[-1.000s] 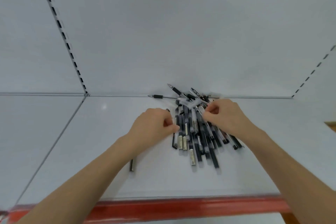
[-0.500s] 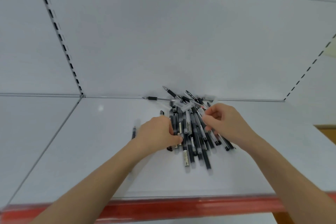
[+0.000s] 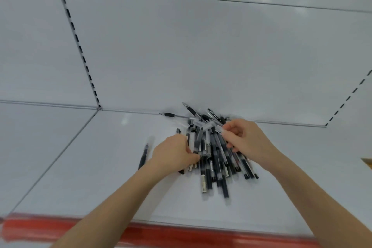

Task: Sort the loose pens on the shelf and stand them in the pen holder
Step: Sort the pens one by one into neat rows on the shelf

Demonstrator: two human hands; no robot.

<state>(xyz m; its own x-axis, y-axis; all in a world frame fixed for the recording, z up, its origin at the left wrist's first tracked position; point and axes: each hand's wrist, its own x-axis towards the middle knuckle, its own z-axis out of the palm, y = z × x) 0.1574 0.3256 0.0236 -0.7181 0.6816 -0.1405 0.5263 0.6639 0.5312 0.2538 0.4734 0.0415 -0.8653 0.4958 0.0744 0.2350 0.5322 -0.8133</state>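
1. Now both hands are working at the pile of pens [image 3: 216, 159], which is lying near the back of the white shelf [image 3: 96, 167], close to the back panel [image 3: 201, 56].
2. Compared with a second ago, the left hand [image 3: 173, 155] is sitting further off the stray pen [image 3: 143, 157]; that pen was partly hidden by the forearm and is now lying in full view, apart from the heap on the left.
3. The left hand is curling against the pile's left edge, thumb pressing onto the barrels, seemingly gathering several together rather than pinching one.
4. The right hand [image 3: 247, 143] is pinching what looks like a single pen near its upper end between thumb and forefinger, the other fingers folding loosely; over the last second it has been drawing toward the heap's upper right.
5. The heap itself is looking a little tighter and more aligned than before, so I judge the sorting to be in its early, bunching stage.
6. No pen holder is showing anywhere in view, so nothing is standing in it yet, and the stray pen and two outliers by the back edge [image 3: 175, 115] are waiting to be collected.
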